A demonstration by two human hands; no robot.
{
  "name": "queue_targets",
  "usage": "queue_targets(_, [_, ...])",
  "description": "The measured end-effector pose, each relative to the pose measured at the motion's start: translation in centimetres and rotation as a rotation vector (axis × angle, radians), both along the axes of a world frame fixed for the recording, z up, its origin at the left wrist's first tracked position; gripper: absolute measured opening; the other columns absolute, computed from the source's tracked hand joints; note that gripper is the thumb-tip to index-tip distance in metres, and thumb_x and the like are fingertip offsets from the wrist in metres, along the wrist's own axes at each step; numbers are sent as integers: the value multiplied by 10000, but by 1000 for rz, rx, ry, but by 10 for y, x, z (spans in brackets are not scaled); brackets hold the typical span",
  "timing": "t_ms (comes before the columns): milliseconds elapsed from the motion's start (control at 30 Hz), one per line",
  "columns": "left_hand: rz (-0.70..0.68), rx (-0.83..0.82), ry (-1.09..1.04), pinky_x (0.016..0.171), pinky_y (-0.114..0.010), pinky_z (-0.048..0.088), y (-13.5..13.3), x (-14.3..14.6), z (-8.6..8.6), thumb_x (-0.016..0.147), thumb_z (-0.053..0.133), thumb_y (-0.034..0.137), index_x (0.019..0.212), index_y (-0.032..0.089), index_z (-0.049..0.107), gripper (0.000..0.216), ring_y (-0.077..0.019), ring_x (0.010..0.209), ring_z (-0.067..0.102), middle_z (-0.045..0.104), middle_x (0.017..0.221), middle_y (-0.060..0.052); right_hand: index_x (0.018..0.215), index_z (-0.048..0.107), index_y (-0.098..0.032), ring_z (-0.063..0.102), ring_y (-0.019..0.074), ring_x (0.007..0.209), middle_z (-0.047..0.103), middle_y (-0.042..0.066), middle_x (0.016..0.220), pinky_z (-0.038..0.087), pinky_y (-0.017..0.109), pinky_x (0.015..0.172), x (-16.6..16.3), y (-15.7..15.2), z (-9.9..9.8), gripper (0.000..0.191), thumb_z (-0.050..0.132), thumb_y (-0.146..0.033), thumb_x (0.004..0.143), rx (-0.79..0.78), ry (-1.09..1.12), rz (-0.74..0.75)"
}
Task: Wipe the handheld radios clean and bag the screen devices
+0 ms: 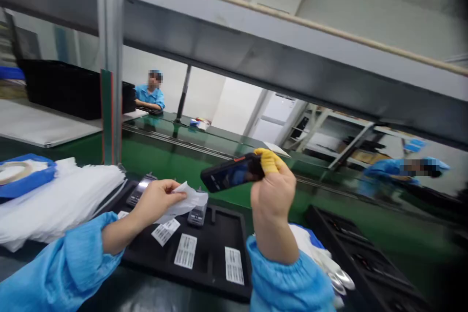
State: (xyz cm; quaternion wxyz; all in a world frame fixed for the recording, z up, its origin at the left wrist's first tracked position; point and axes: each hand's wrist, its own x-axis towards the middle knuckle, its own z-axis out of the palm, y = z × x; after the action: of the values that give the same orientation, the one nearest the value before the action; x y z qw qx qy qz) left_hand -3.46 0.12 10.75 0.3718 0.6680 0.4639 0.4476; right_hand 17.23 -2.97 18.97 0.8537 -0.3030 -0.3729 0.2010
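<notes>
My right hand (272,192) is raised and closed round one end of a black handheld device (232,172) with a dark glossy screen; yellow finger cots cover its fingertips. My left hand (155,200) is lower and to the left, pinching a crumpled piece of clear film (188,201). Under both hands lies a black tray (215,248) with white barcode labels (185,250) and two more devices (141,189) in its far slots. Both arms wear blue sleeves.
A stack of white bags (62,195) and a blue tape roll holder (25,175) lie at left. A second black tray (361,253) sits at right. A green conveyor (175,156) runs behind, with a steel post (109,83). Two people in blue work across it.
</notes>
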Motion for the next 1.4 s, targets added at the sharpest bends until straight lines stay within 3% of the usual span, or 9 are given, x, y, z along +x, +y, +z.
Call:
queue_targets(233, [0, -48, -114, 532, -227, 387, -2, 21, 6, 622, 720, 411, 655, 162, 694, 253, -167, 586, 562, 648, 621, 1, 758, 657, -186, 571, 134, 714, 630, 5, 771, 489, 299, 689, 2, 11, -9, 250, 702, -388, 617, -31, 12, 55])
queue_targets(567, [-95, -168, -97, 486, -225, 386, 9, 32, 0, 670, 674, 542, 777, 138, 697, 419, -163, 550, 555, 655, 651, -23, 729, 674, -179, 555, 132, 765, 631, 2, 769, 454, 302, 791, 22, 17, -22, 202, 695, -360, 640, -36, -93, -27])
queue_targets(967, [-293, -24, 76, 520, -222, 313, 3, 24, -3, 786, 556, 480, 677, 145, 659, 367, -150, 578, 469, 566, 603, 13, 747, 699, -180, 551, 154, 786, 621, 19, 798, 433, 330, 792, 7, 22, -23, 212, 709, -376, 667, -104, -262, 69])
queue_targets(1133, [-320, -9, -55, 573, -235, 372, -1, 24, -3, 799, 545, 504, 758, 135, 681, 395, -169, 634, 523, 616, 665, -4, 753, 695, -183, 544, 158, 783, 618, 19, 795, 428, 326, 774, 1, 21, -21, 254, 710, -419, 660, -135, -281, 97])
queue_targets(1300, [-485, -137, -357, 788, -311, 455, -5, 29, -2, 802, 592, 508, 1085, 145, 668, 466, -230, 857, 611, 700, 890, -54, 762, 694, -183, 542, 163, 771, 624, 24, 797, 422, 320, 745, 1, 17, -22, 276, 710, -438, 658, -177, -323, 118])
queue_targets(1400, [-511, -90, -382, 869, -341, 442, -7, 35, 1, 843, 560, 488, 1155, 151, 645, 467, -239, 923, 612, 699, 990, -78, 782, 697, -185, 541, 162, 768, 626, 24, 804, 418, 320, 745, 0, 16, -24, 279, 713, -431, 653, -190, -334, 117])
